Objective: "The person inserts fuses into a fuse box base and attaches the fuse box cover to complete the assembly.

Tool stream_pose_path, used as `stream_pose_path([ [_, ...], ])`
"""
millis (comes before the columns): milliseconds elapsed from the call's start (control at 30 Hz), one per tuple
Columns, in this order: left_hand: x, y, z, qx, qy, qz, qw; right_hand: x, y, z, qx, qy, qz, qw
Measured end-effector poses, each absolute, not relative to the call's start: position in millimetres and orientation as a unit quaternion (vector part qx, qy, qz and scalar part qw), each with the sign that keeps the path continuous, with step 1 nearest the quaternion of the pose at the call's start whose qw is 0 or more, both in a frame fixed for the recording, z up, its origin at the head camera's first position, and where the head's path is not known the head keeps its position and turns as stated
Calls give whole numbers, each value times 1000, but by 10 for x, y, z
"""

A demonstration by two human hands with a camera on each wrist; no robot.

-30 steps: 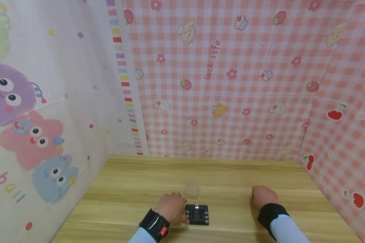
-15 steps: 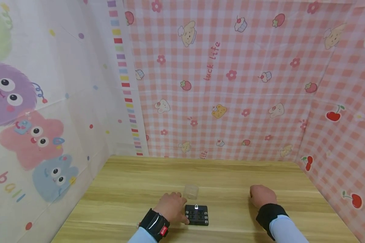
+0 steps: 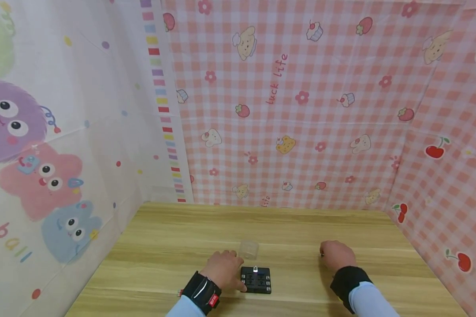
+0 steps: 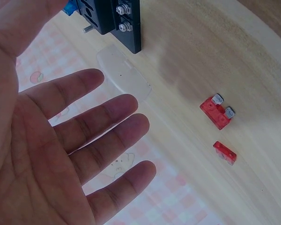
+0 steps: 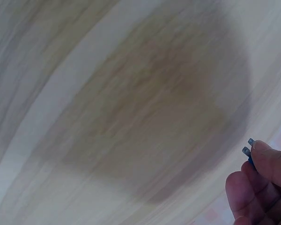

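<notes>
A black fuse box (image 3: 255,280) with screw terminals lies on the table, its edge also in the left wrist view. My left hand (image 3: 223,269) rests beside it, its thumb against the box's left edge and its other fingers extended. My right hand (image 3: 338,256) is to the right, above the table. Between its thumb and fingers it pinches a small blade fuse (image 5: 249,153), blue with two metal prongs; most of its body is hidden. Something blue (image 4: 69,8) shows at the box beside the left thumb.
A clear plastic cover (image 3: 249,250) lies just behind the fuse box. Two red blade fuses (image 4: 217,111) lie on the table to the left of the left hand. Patterned cloth walls (image 3: 285,110) stand around the wooden table (image 3: 293,220).
My right hand has moved slightly left, toward the fuse box. My left hand stays at the box's edge. The view has shifted a little.
</notes>
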State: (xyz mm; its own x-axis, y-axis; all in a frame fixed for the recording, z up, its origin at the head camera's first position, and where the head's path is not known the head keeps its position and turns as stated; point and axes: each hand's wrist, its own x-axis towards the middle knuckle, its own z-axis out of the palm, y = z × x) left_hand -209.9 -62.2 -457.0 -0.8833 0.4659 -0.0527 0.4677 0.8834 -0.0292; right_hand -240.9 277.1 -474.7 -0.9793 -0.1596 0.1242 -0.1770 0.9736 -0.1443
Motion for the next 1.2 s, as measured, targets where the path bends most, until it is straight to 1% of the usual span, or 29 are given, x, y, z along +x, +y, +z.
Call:
stream_pose_path([
  [200, -2095, -618, -4561, 237, 971, -16, 25, -2407, 2646, -4713, 77, -991, 102, 38],
  [533, -2083, -630, -4560, 246, 969, -18, 16, -2403, 2567, -4713, 74, -990, 118, 31],
  [733, -2090, -628, -4564, 243, 970, -18, 22, -2402, 2496, -4685, 76, -989, 122, 24],
  [933, -2094, -626, -4562, 238, 971, -14, 27, -2372, 2370, -4663, 92, -987, 125, 49],
  [1200, -2082, -638, -4593, 247, 969, -14, 17, -2345, 2273, -4695, 107, -984, 120, 81],
])
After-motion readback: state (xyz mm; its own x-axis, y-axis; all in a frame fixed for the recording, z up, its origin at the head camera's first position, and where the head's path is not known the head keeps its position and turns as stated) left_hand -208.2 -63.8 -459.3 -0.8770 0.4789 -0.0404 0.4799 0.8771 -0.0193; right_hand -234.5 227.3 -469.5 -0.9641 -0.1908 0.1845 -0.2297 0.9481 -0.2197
